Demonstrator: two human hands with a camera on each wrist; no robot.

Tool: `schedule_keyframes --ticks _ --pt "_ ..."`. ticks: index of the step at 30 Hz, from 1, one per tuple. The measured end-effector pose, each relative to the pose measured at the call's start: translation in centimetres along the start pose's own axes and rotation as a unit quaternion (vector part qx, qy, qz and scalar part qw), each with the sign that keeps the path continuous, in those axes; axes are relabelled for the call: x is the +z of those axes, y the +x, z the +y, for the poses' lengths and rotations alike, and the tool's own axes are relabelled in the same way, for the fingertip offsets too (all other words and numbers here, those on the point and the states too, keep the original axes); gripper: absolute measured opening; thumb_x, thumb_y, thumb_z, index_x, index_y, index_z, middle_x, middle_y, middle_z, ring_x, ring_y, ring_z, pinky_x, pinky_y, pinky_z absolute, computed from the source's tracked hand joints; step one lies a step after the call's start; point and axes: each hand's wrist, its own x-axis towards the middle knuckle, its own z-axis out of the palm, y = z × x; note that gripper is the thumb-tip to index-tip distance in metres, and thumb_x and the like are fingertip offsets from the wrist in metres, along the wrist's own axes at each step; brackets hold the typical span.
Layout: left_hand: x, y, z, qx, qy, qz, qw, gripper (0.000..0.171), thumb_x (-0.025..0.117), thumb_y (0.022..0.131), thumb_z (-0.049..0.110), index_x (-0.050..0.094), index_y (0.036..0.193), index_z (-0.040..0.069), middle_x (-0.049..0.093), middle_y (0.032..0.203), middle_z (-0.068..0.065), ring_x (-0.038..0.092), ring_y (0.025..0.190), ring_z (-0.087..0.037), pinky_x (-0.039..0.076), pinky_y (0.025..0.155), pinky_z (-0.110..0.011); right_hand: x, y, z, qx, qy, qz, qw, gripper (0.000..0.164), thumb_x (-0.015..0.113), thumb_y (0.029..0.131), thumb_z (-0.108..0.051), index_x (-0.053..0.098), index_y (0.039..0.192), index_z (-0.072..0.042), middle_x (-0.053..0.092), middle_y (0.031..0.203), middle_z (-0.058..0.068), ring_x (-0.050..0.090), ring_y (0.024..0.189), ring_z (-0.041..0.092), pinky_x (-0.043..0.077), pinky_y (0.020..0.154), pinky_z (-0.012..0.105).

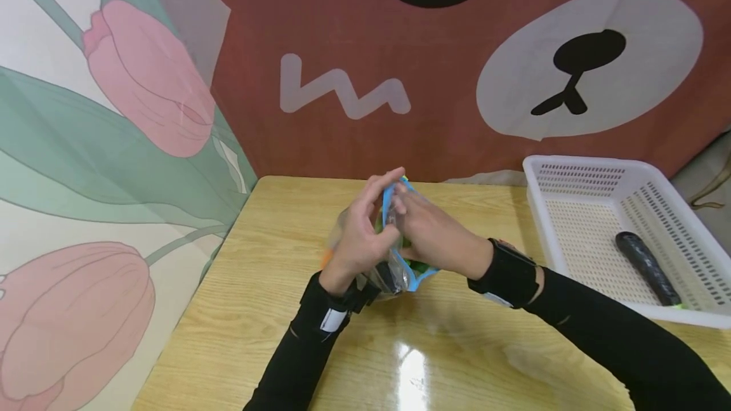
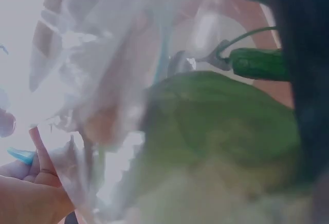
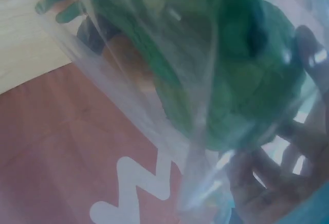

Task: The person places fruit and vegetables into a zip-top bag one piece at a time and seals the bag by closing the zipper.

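A clear plastic bag (image 1: pixel 393 276) with a blue-edged mouth stands on the table between the hands. My left hand (image 1: pixel 362 230) grips its left side near the mouth, thumb toward the opening. From the right, my right hand (image 1: pixel 436 230) holds the blue edge, its fingertips partly hidden by the plastic. Through the film the left wrist view shows a blurred leafy green vegetable (image 2: pixel 221 126) and a slim green vegetable with a stem, perhaps a chili pepper (image 2: pixel 259 63). Something orange (image 1: pixel 327 257) shows at the bag's left, its kind unclear.
On the right of the wooden table (image 1: pixel 228 335) stands a white perforated plastic basket (image 1: pixel 545 227). A long dark vegetable, perhaps an eggplant in wrap (image 1: pixel 648 268), lies inside it. A printed cloth (image 1: pixel 342 144) hangs behind the table.
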Motion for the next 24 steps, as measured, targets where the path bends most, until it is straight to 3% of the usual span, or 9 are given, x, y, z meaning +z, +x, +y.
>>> schedule_keyframes --ticks 2,4,6,7,11,15,18,21,24 --pt "0.0 -0.1 -0.1 0.002 0.002 0.005 1.0 0.071 0.042 0.065 -0.009 0.039 0.135 -0.012 0.044 0.106 -0.026 0.048 0.092 -0.019 0.038 0.085 -0.027 0.2 -0.1 0.1 -0.014 0.009 -0.002 1.0 0.078 0.083 0.07 -0.011 0.041 0.131 0.014 0.048 0.127 0.029 0.029 0.132 0.043 0.025 0.108 0.047" --pt "0.0 -0.2 -0.1 0.003 0.002 0.003 1.0 0.07 0.042 0.066 -0.009 0.039 0.136 -0.012 0.045 0.107 -0.027 0.048 0.089 -0.018 0.039 0.082 -0.026 0.3 -0.2 0.2 -0.023 0.025 -0.004 0.999 0.097 0.08 0.07 -0.005 0.017 0.141 0.015 0.043 0.133 0.031 0.03 0.131 0.044 0.03 0.105 0.047" --pt "0.1 -0.2 0.0 0.001 -0.005 -0.002 1.0 0.07 0.042 0.066 -0.01 0.039 0.136 -0.012 0.045 0.108 -0.027 0.048 0.091 -0.019 0.039 0.08 -0.025 0.3 -0.3 0.2 -0.019 0.033 -0.008 0.999 0.105 0.08 0.071 -0.005 0.007 0.144 0.013 0.038 0.136 0.032 0.037 0.127 0.041 0.04 0.097 0.043" --pt "0.1 -0.2 0.0 -0.001 -0.008 -0.006 0.9999 0.07 0.041 0.066 -0.011 0.038 0.136 -0.012 0.045 0.107 -0.027 0.047 0.091 -0.02 0.039 0.08 -0.025 0.4 -0.3 0.2 -0.013 0.035 -0.011 0.999 0.106 0.08 0.071 -0.008 0.007 0.144 0.012 0.038 0.137 0.031 0.039 0.125 0.039 0.043 0.094 0.041" --pt "0.4 -0.2 0.2 -0.01 -0.024 -0.019 0.9995 0.073 0.041 0.065 -0.011 0.038 0.137 -0.011 0.043 0.104 -0.026 0.045 0.094 -0.023 0.037 0.082 -0.025 0.4 0.1 0.3 -0.004 0.015 0.005 1.0 0.048 0.081 0.071 -0.013 0.058 0.108 0.008 0.05 0.113 0.023 0.053 0.1 0.029 0.049 0.072 0.032" --pt "0.4 -0.1 0.3 -0.007 -0.022 -0.02 0.9995 0.073 0.041 0.064 -0.01 0.037 0.137 -0.011 0.043 0.105 -0.025 0.044 0.095 -0.023 0.036 0.086 -0.026 0.2 0.3 0.4 -0.026 -0.006 -0.004 1.0 0.02 0.075 0.076 -0.01 0.063 0.088 0.001 0.053 0.094 0.016 0.052 0.097 0.03 0.047 0.081 0.035" --pt "0.1 -0.1 0.2 -0.007 -0.024 -0.003 0.9997 0.072 0.041 0.065 -0.009 0.037 0.137 -0.011 0.043 0.107 -0.025 0.045 0.096 -0.022 0.036 0.085 -0.026 -0.2 0.0 0.5 -0.038 0.031 -0.034 0.998 0.032 0.072 0.08 -0.01 0.064 0.106 0.007 0.048 0.124 0.029 0.036 0.127 0.038 0.042 0.093 0.039" --pt "-0.5 -0.1 0.2 -0.002 -0.024 0.021 0.9995 0.071 0.041 0.067 -0.01 0.036 0.138 -0.011 0.043 0.11 -0.025 0.044 0.098 -0.021 0.037 0.086 -0.025 -0.6 -0.4 0.6 -0.035 0.069 -0.041 0.996 0.057 0.073 0.081 -0.009 0.05 0.13 0.008 0.013 0.15 0.03 0.015 0.138 0.04 0.046 0.089 0.036" --pt "-1.0 -0.1 0.3 0.007 -0.011 0.032 0.9994 0.07 0.041 0.069 -0.01 0.034 0.138 -0.013 0.042 0.111 -0.024 0.044 0.1 -0.019 0.037 0.087 -0.025 -0.8 -0.5 0.8 -0.044 0.055 -0.006 0.998 0.061 0.079 0.076 -0.012 0.052 0.128 0.004 0.022 0.15 0.023 0.032 0.133 0.033 0.049 0.075 0.029"
